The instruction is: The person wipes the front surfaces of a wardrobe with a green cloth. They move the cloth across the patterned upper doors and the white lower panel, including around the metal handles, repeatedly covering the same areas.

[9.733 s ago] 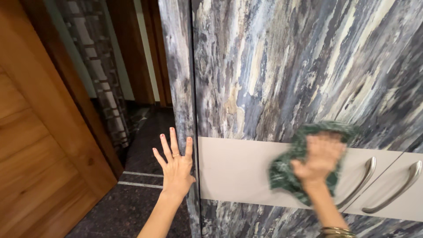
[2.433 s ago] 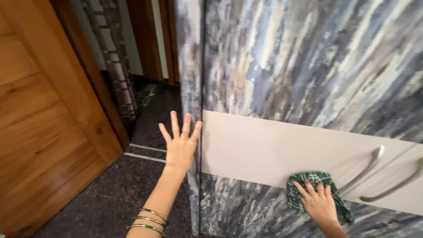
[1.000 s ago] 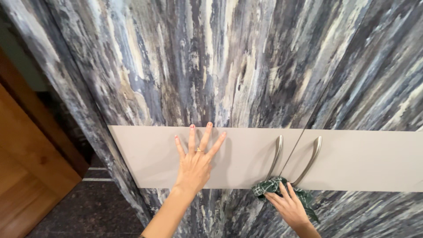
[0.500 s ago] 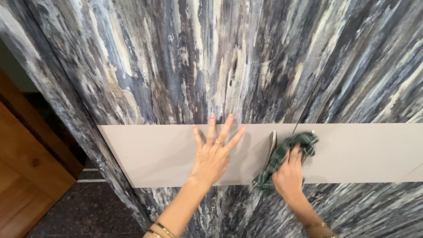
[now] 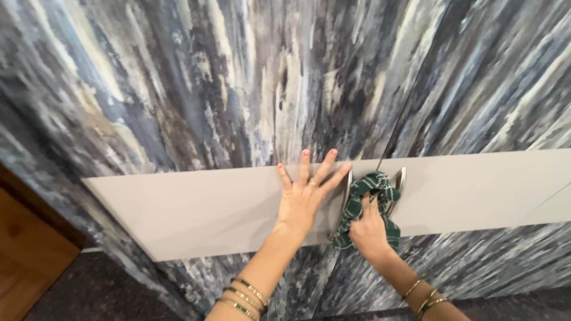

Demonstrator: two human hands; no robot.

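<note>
My left hand (image 5: 306,193) lies flat with fingers spread on the pale grey band (image 5: 196,208) of the left wardrobe door, just left of a curved metal handle (image 5: 347,185). My right hand (image 5: 369,229) grips a green patterned cloth (image 5: 364,199) and presses it between the two handles, over the seam of the doors. The second metal handle (image 5: 399,181) shows just right of the cloth. Both wrists wear thin gold bangles.
The wardrobe doors (image 5: 238,89) carry a streaked blue, grey and cream pattern above and below the band. A wooden door (image 5: 27,255) stands at lower left. Dark speckled floor (image 5: 101,294) lies below.
My right hand has carried the cloth up from below the handles onto them. My left hand has slid right along the grey band toward the left handle. The view has come closer.
</note>
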